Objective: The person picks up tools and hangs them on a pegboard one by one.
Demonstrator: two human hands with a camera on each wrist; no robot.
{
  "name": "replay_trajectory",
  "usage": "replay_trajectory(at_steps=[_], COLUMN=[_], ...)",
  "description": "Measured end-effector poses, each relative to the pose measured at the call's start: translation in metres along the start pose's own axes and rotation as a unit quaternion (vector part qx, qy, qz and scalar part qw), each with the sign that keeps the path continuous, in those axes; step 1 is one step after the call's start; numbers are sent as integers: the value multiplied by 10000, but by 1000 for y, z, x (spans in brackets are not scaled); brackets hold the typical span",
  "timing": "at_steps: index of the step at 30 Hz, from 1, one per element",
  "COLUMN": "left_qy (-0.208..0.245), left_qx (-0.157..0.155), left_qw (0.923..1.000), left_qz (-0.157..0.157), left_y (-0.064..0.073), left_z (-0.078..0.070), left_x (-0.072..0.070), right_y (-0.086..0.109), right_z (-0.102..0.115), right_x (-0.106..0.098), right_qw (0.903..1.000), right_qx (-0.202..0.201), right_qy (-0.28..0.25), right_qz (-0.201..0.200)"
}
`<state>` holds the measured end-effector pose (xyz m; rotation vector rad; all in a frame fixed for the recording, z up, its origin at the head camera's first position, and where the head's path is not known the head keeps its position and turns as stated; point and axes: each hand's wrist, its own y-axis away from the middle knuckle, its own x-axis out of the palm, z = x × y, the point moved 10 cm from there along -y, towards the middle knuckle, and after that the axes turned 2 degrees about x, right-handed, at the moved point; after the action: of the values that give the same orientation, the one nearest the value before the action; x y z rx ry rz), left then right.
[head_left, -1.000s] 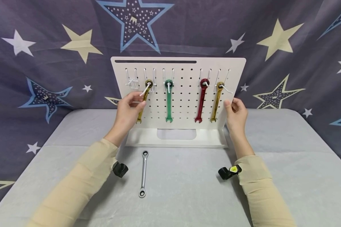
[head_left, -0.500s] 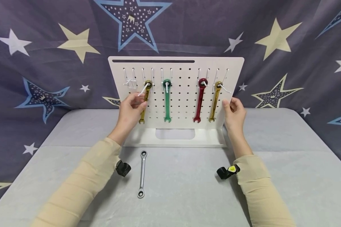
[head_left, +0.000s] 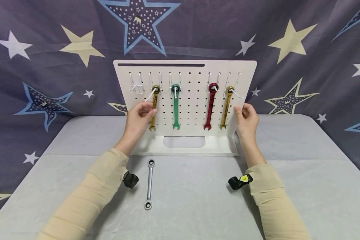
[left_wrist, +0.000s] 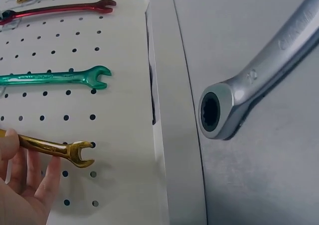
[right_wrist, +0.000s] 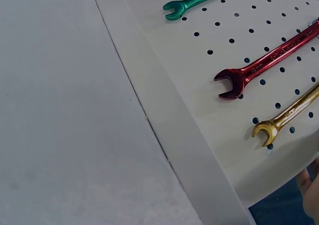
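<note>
My left hand (head_left: 139, 120) pinches the shaft of a gold combination wrench (left_wrist: 47, 146) between thumb and fingers. The wrench's ring end is on a white hook (head_left: 150, 94), and its open jaw points down. With the thumb in front, my right hand (head_left: 247, 122) grips the right edge of the white pegboard (head_left: 195, 113). Beside that hand hangs a second gold wrench (head_left: 226, 108), with a red wrench (right_wrist: 271, 59) to its left. A green wrench (left_wrist: 55, 78) hangs between the red one and the wrench in my left hand.
A silver double-ended ring wrench (head_left: 149, 185) lies on the grey-covered table (head_left: 195, 190) in front of the board, near my left forearm. At the board's upper left, a bare hook (head_left: 136, 87) sticks out. A star-patterned cloth (head_left: 204, 30) hangs behind.
The lower end of the gold wrench in my left hand has swung right, so the wrench hangs nearly upright. My right hand stays on the board's edge.
</note>
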<state>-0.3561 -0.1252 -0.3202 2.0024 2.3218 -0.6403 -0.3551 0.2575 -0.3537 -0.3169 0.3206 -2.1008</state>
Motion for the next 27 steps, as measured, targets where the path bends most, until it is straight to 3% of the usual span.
replay_trajectory(at_steps=[4, 9, 16, 27], left_qy=[64, -26, -505, -1188], left_qx=[23, 74, 355, 188], left_qw=[10000, 9999, 9951, 9790], left_qz=[15, 145, 775, 1647], left_y=[2, 9, 33, 78], left_z=[2, 3, -1, 9], left_x=[-3, -9, -15, -20], right_y=[1, 13, 16, 16], right_z=[2, 25, 31, 32], right_x=[0, 2, 2, 3], right_qw=[10000, 9999, 9999, 9999], right_qx=[30, -23, -18, -39], right_qy=[-16, 100, 132, 131], right_qz=[24, 49, 71, 69])
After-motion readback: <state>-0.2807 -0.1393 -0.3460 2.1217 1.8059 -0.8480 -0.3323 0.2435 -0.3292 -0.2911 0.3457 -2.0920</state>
